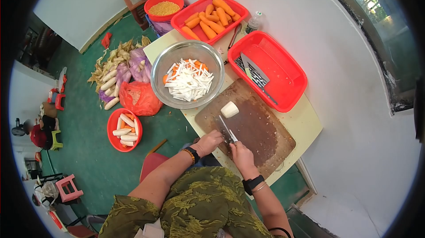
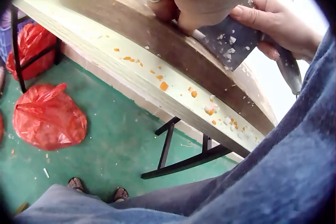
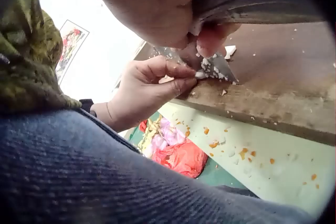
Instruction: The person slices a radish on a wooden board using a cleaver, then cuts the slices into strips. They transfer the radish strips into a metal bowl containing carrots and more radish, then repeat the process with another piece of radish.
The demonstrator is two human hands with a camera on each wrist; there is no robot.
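My right hand [image 1: 243, 157] grips the cleaver [image 2: 228, 40] by its dark handle, low over the near edge of the wooden cutting board [image 1: 270, 138]. White bits cling to the blade. Beside the blade, the thumb and forefinger of my left hand [image 3: 152, 85] pinch a small white radish piece [image 3: 200, 75]. A thick peeled radish chunk [image 1: 229, 110] lies on the board beyond the blade. Left of the board, a steel bowl [image 1: 156, 72] holds white radish strips [image 1: 190, 83] over orange carrot pieces.
A red basin [image 1: 287, 67] with another knife [image 1: 254, 69] stands behind the board. Carrots [image 1: 212, 19] fill another red basin [image 1: 241, 7], near a bottle [image 1: 254, 22]. On the floor are a radish-and-carrot basin [image 1: 110, 118] and a red bag [image 1: 139, 98]. Orange scraps [image 2: 164, 85] dot the table edge.
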